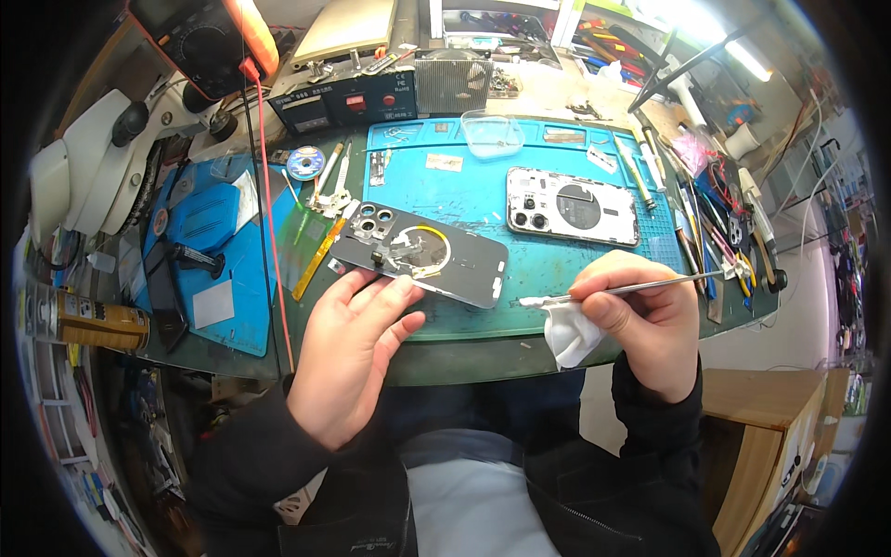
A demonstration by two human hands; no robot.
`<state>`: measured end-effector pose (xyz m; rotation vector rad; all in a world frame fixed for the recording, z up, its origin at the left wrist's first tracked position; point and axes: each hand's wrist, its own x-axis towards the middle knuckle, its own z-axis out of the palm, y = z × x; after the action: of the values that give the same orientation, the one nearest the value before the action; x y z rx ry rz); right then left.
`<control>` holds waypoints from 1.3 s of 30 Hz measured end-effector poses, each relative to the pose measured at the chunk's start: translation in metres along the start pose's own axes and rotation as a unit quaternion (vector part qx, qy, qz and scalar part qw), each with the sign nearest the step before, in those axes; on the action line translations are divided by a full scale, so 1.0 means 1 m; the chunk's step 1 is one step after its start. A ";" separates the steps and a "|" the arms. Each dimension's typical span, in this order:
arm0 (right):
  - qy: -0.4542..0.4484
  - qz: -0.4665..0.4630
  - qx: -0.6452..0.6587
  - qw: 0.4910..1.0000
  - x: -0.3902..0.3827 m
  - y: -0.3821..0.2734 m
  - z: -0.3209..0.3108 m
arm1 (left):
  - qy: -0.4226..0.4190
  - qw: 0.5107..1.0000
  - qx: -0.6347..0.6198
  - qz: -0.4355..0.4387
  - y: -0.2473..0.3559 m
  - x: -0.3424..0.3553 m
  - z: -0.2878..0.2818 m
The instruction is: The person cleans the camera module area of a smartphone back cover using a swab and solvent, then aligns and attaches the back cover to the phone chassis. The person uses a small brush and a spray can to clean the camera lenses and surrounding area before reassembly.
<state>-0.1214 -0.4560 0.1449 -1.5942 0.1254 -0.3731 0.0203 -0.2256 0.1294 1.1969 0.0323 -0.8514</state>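
My left hand (357, 353) is closed on the near edge of a dark phone back cover (473, 265), thumb on top and fingers partly hidden under it. The cover is tilted and has three camera rings at its left end and a pale ring with torn residue in the middle. Pinched in my right hand (640, 316) is a slim metal tool (664, 282), perhaps tweezers, its end pointing left. A crumpled white wipe (569, 336) hangs from the same fingers, to the right of the cover and apart from it. Farther back lies a white-backed phone (613, 210) with a round dark patch.
A blue work mat (464, 200) covers the bench, with a clear plastic tub (492, 136) at its back. Hand tools (715, 213) crowd the right side. An orange multimeter (206, 46), its red lead (269, 204) and a spray can (102, 318) are on the left.
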 end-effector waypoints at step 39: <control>-0.115 -0.030 -0.126 0.985 0.046 0.042 0.016 | -0.092 0.940 0.275 -0.182 0.041 0.017 -0.034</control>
<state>-0.0670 -0.4573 0.1111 -1.8816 -0.0546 -0.2232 0.0701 -0.2031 0.1411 1.6568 -0.1505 -1.3543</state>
